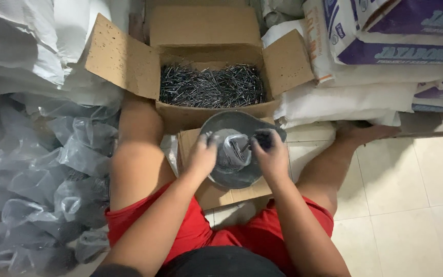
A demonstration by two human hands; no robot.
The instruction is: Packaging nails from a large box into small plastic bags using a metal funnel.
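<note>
I sit on the floor with my legs apart around an open cardboard box [124, 59] full of dark metal nails [211, 86]. In front of it a grey metal scoop-shaped pan [232, 177] rests on a piece of cardboard. Over the pan I hold a small clear plastic bag [233, 150] with nails in it. My left hand [202, 154] grips the bag's left edge. My right hand [270, 154] grips its right edge and appears to hold a bunch of nails as well.
A heap of clear plastic bags [42, 179] lies on my left. White woven sacks [21, 41] are stacked at the back left, and white and purple printed sacks [385, 56] at the right. Pale floor tiles [411, 205] show at the lower right.
</note>
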